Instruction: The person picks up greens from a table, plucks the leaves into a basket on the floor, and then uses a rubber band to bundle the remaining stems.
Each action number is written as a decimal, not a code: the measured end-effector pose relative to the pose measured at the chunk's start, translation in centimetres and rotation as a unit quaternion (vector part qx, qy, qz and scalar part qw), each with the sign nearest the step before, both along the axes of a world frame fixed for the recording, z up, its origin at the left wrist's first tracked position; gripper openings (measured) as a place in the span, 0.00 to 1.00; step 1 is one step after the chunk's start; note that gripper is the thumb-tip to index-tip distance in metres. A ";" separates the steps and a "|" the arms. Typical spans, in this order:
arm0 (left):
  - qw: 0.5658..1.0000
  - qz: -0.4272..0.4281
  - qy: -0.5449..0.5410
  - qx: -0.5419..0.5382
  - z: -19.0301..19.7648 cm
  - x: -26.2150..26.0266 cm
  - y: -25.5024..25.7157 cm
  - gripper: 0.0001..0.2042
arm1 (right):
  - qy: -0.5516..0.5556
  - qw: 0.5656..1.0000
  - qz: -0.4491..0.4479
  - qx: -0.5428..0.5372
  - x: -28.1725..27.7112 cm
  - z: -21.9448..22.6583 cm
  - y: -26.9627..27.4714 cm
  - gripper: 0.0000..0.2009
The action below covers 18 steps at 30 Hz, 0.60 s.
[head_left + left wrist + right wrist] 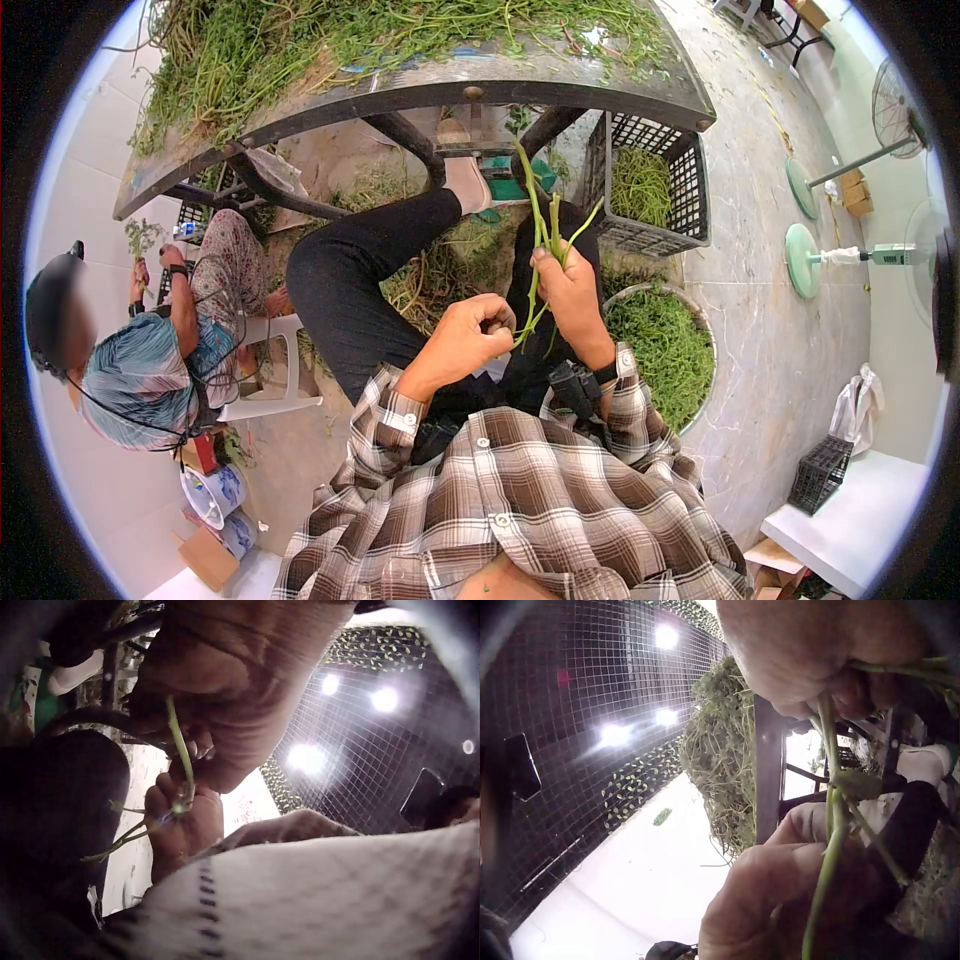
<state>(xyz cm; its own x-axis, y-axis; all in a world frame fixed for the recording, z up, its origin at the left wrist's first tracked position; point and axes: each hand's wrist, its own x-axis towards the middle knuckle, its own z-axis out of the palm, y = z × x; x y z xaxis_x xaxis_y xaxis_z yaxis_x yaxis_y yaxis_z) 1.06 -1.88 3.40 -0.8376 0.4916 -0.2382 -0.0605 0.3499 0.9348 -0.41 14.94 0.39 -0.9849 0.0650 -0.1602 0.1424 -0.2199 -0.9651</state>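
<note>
Several long green stems (pixel 556 215) stand up from my right hand (pixel 570 295), whose fingers and thumb grip them in a small bunch. To its left, my left hand (pixel 460 343) has curled fingers at the lower end of a stem that slants down from the bunch. Seen from the right wrist, the left hand's fingers (pixel 780 881) pinch around this forked stem (pixel 835 847), just below the right hand. In the left wrist view a bare piece of stem (pixel 180 746) runs between the two hands, with thin side shoots. The left fingertips are partly hidden.
Leafy greens (pixel 300 50) lie heaped on the table (pixel 690 85) ahead. Below stand a black crate (pixel 690 190) holding stems and a round tub (pixel 713 350) of leafy pieces at right. Scraps cover the floor between the legs. Another person (pixel 140 350) sits at left.
</note>
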 end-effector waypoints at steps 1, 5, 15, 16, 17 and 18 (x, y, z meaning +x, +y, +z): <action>1.000 -0.002 0.004 0.000 0.0 0.0 0.0 0.05 | 0.000 1.000 0.000 0.000 0.0 0.0 0.0 0.06; 1.000 0.007 -0.006 0.014 -0.2 0.1 0.1 0.04 | -0.002 1.000 0.001 -0.005 0.0 -0.1 0.0 0.06; 0.999 0.005 -0.015 0.034 -0.5 0.1 0.2 0.03 | -0.005 1.000 0.007 0.016 0.2 -0.7 -0.1 0.07; 0.999 0.006 -0.019 0.038 -0.5 0.1 0.2 0.03 | -0.005 1.000 0.006 0.016 0.2 -0.8 -0.1 0.07; 0.999 0.006 -0.019 0.038 -0.4 0.1 0.2 0.03 | -0.005 1.000 0.007 0.014 0.2 -0.9 -0.1 0.07; 0.999 0.006 -0.025 0.039 -0.4 0.1 0.3 0.04 | -0.004 1.000 0.008 0.011 0.2 -0.9 -0.1 0.07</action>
<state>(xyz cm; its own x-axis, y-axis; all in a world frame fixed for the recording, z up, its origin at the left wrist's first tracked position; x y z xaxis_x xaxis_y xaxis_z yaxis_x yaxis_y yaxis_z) 1.21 -1.62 2.99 -0.8321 0.4996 -0.2408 -0.1111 0.2753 0.9549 -0.16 14.87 -0.55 -0.9844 0.0537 -0.1676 0.1542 -0.1957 -0.9685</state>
